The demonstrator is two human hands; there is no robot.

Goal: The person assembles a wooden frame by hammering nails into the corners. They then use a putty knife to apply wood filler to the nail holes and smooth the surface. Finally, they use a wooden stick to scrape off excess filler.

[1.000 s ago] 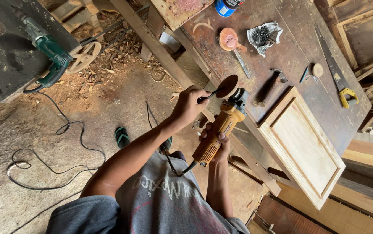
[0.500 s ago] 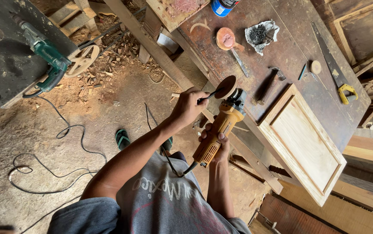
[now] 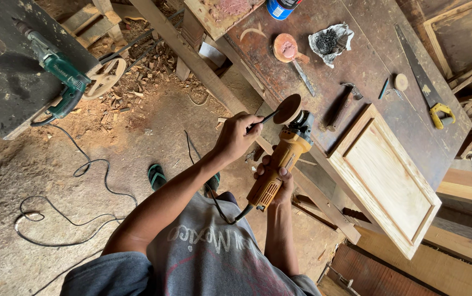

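While my right hand [image 3: 273, 174] wraps the yellow angle grinder [image 3: 279, 164] round its body, thumb and fingers closed tight on the casing, my left hand [image 3: 237, 136] pinches a thin dark tool [image 3: 269, 117] between thumb and forefinger, the other fingers curled in behind. That tool points away from my left fingertips toward the grinder's round brown sanding disc [image 3: 288, 108], and its far tip meets the disc near the rim; whether it sits in a nut or only rests against the face I cannot tell. The grinder's long axis runs from its tail below my right palm, where the black cord [image 3: 222, 211] leaves it, up past my right fingertips to the head. So the disc lies just beyond my right fingers, along that axis, and just beside my left fingers, across it. The left hand is the nearer one to the disc.

My left forearm reaches out nearly straight, wrist level. My right forearm comes up from below, elbow bent, holding the machine off the workbench [image 3: 367, 60]. Beyond the disc lie a hammer [image 3: 343, 101] and a pale wooden panel door [image 3: 389, 178], apart from both hands.
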